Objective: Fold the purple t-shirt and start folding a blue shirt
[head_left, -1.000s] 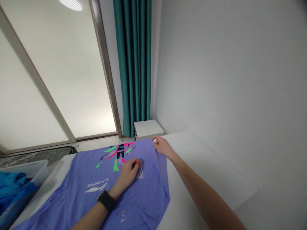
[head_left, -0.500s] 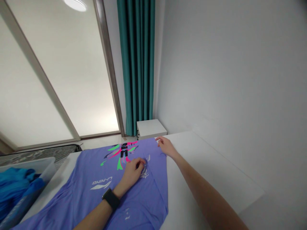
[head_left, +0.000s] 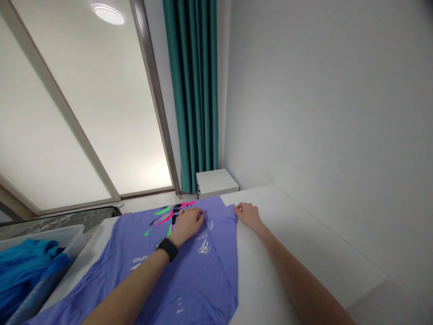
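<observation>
A purple T-shirt (head_left: pixel 182 280) with white logos and a bright pink, green and black print lies spread on a white table (head_left: pixel 267 253), its right side folded inward. My left hand (head_left: pixel 188 221), below a black wristwatch, rests over the print with its fingers curled together at the fold line; whether cloth is between them is hard to see. With thumb and fingers pinched, my right hand (head_left: pixel 248 214) grips the shirt's cloth at the right edge of the folded part, near the far end. The left forearm covers part of the shirt's lettering.
On the left stands a translucent plastic bin (head_left: pixel 76 241) holding blue clothes (head_left: pixel 30 259). Beyond the table are a small white cabinet (head_left: pixel 216 181), a green curtain (head_left: pixel 198 99) and frosted sliding doors (head_left: pixel 101 113). A plain wall (head_left: pixel 324 113) runs along the right.
My right hand has moved right and slightly nearer, pulling the cloth at the folded edge outward. My left hand has shifted a little farther up the shirt.
</observation>
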### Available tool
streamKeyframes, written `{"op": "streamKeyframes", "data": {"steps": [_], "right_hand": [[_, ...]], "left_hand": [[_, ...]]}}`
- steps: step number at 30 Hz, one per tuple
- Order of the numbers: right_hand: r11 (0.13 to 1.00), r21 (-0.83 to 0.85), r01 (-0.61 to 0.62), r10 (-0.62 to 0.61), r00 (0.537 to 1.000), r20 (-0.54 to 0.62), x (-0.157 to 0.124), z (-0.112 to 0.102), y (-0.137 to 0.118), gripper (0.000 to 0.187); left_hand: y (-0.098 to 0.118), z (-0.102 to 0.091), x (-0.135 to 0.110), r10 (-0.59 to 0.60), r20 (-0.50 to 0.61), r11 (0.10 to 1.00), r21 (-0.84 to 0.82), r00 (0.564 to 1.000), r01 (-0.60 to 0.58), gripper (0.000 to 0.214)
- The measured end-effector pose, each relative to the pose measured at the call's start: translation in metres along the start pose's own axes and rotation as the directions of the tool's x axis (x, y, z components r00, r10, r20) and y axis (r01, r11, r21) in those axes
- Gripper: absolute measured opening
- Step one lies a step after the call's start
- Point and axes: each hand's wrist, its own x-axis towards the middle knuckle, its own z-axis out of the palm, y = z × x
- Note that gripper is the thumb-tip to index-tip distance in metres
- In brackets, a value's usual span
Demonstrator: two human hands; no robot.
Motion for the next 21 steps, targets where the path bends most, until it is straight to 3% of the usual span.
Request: {"op": "streamKeyframes", "data": {"steps": [7,14,21], "right_hand": [[0.991,0.129,0.046,-0.043,0.999,-0.029,0.003,0.010,-0.007,0.003],[0.911,0.394,0.125,-0.105,0.992,-0.072,0.002,0.018,-0.006,0.006],[0.854,0.492,0.168,-0.166,0.985,-0.049,0.007,0.018,-0.013,0.023]], "left_hand": [[0.015,0.019,0.006,0.003,0.011,1.000,0.030,1.000,-0.003,0.033],[0.012,0.026,0.012,-0.024,0.023,0.998,-0.051,0.999,0.025,0.020],[0.002,0.031,0.013,-0.061,0.010,0.977,-0.205,0.998,0.062,0.011]]}}
